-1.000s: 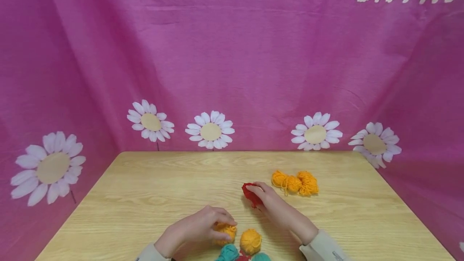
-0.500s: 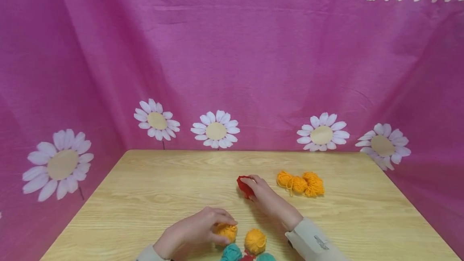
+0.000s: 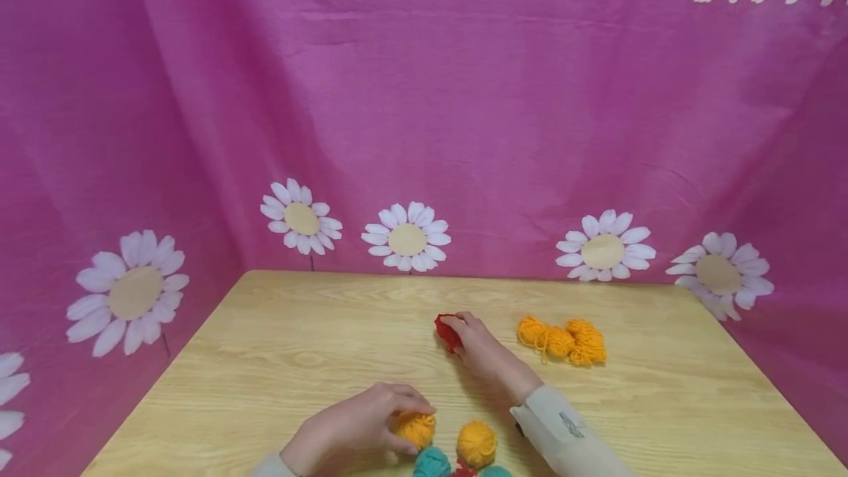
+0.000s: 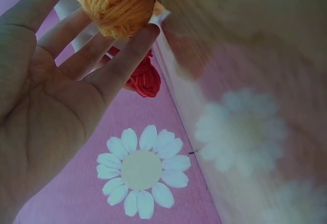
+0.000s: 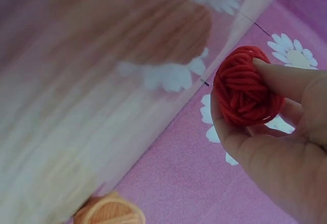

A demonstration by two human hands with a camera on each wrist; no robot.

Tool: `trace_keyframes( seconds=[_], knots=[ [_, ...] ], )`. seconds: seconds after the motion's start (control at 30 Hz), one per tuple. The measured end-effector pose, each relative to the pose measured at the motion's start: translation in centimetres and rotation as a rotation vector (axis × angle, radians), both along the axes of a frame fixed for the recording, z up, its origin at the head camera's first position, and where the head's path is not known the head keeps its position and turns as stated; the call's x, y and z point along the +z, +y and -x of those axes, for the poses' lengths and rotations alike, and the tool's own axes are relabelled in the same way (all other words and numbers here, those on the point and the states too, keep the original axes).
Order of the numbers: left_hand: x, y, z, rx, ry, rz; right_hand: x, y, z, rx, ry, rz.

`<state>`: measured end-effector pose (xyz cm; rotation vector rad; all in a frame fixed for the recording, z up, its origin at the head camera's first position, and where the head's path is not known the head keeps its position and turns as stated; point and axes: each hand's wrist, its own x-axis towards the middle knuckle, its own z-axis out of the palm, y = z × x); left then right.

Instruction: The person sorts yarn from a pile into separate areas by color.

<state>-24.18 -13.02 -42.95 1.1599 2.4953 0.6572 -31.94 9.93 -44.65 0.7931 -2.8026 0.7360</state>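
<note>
In the head view my right hand (image 3: 486, 352) holds a small red ball of yarn (image 3: 447, 333) over the middle of the table. The right wrist view shows the red yarn ball pinched between thumb and fingers. Nearer to me, my left hand (image 3: 364, 418) has its thumb and fingers around an orange ball of yarn (image 3: 417, 430). The left wrist view shows this orange ball (image 4: 117, 7) at the fingertips, with the red yarn (image 4: 146, 78) beyond. A second orange ball (image 3: 476, 444) sits just right of the left hand's ball.
Teal yarn balls (image 3: 432, 462) and some red yarn (image 3: 463, 470) lie at the bottom edge of the head view, partly cut off. Several orange yarn balls (image 3: 562, 341) lie together at the back right of the wooden table (image 3: 318, 337). A pink cloth with daisies (image 3: 490, 131) hangs behind.
My right hand has carried the red yarn ball farther back and leftward over the table. The left hand stays at its orange ball. The head view has turned slightly left.
</note>
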Motion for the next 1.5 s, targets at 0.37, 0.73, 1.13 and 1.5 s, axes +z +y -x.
trace_keyframes(
  seconds=[0.37,0.73,1.13,1.5],
  knots=[
    [-0.2,-0.9,-0.4,0.018,-0.026,-0.019,0.2,-0.9,1.5,-0.006,-0.033,-0.025],
    [-0.4,-1.4,-0.7,0.030,0.012,-0.019,-0.1,-1.4,2.5,-0.014,-0.004,-0.053],
    [-0.4,-1.7,-0.9,0.050,0.017,-0.011,-0.4,-1.7,2.5,-0.026,-0.071,-0.068],
    [-0.4,-1.5,-1.0,0.092,-0.013,-0.003,0.0,-1.2,1.7,-0.022,-0.074,-0.080]
  ],
)
